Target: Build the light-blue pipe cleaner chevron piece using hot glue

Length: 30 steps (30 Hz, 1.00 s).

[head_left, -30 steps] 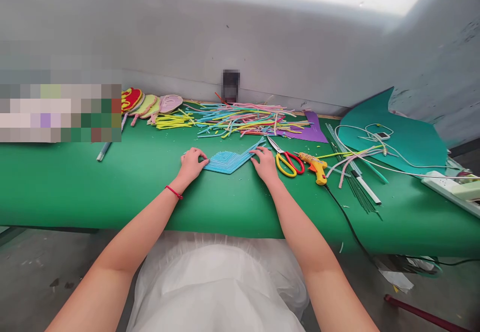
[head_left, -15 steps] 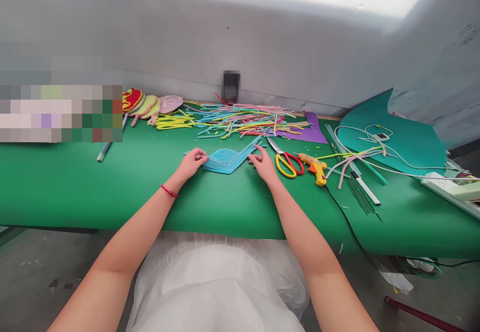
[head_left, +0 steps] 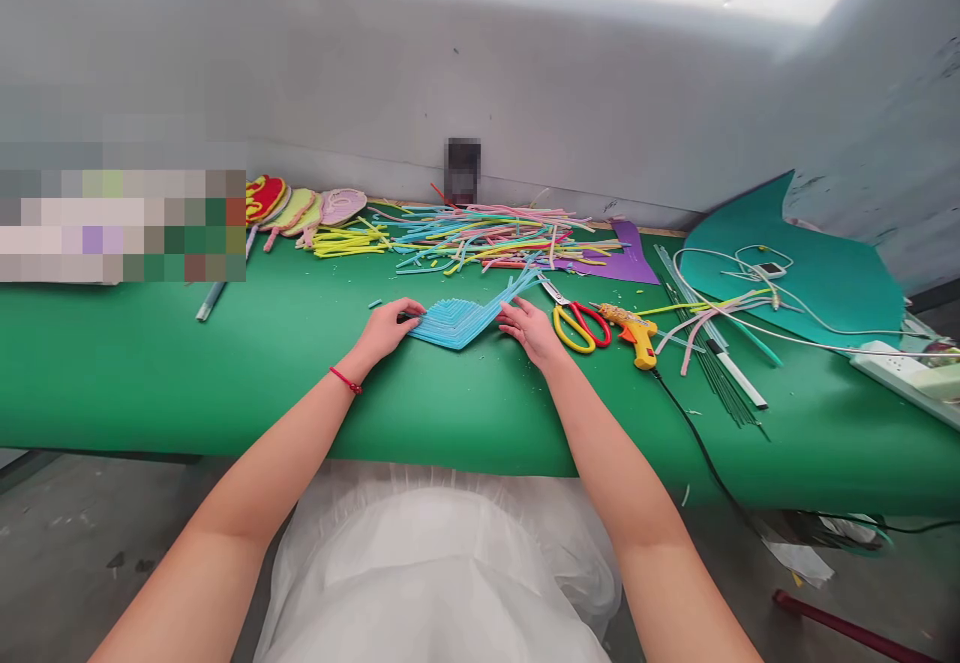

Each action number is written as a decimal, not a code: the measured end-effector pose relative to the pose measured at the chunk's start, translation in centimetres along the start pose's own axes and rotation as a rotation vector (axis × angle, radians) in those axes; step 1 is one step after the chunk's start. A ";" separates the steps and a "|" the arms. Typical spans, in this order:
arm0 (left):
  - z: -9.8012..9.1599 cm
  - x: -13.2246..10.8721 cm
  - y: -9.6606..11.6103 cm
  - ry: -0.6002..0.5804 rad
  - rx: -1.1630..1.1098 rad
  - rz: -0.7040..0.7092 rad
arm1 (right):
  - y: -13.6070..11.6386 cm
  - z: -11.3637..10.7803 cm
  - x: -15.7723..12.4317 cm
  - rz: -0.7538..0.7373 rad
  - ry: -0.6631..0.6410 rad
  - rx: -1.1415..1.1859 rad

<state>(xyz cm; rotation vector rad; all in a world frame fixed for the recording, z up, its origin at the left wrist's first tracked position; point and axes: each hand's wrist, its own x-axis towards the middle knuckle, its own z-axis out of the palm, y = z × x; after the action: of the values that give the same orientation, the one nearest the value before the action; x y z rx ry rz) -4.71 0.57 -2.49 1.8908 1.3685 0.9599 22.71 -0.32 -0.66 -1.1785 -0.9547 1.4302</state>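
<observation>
A light-blue piece made of pipe cleaners [head_left: 454,328], laid in nested V-shaped rows, rests on the green table. Its long loose ends [head_left: 517,286] stretch up to the right. My left hand [head_left: 394,328], thumb and fingers pinched together, grips its left corner. On the other side my right hand [head_left: 529,330] rests its fingertips against the edge of the strands, fingers apart. Behind my left hand lies a short blue offcut [head_left: 375,303]. Scissors with yellow and red handles [head_left: 581,325] lie just right of my right hand.
A yellow hot glue gun [head_left: 634,333] lies beyond the scissors, its cord running off the front edge. Loose coloured pipe cleaners [head_left: 487,238] are heaped at the back. Thin green wires [head_left: 720,388], a teal sheet [head_left: 817,263] and a power strip [head_left: 892,368] are at right.
My left hand has slid slightly right against the blue piece's corner. My right hand has loosened from a pinch, its fingers now spread along the strands. The view has shifted slightly.
</observation>
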 end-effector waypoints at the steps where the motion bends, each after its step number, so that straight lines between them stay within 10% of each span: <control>1: 0.1 0.0 0.0 -0.004 0.004 0.006 | 0.1 0.0 0.1 -0.003 0.002 -0.033; 12: -1.8 0.0 -0.7 0.105 0.099 -0.063 | 1.2 -0.3 0.7 -0.083 0.068 -0.269; 30: -1.8 -0.2 -0.8 -0.069 0.068 -0.090 | 1.5 -0.8 1.1 -0.078 0.056 -0.288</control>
<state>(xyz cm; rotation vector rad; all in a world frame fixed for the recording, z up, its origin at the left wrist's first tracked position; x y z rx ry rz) -6.68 0.70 -2.16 1.8778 1.4485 0.8058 23.19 0.47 -2.42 -1.3672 -1.1819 1.2185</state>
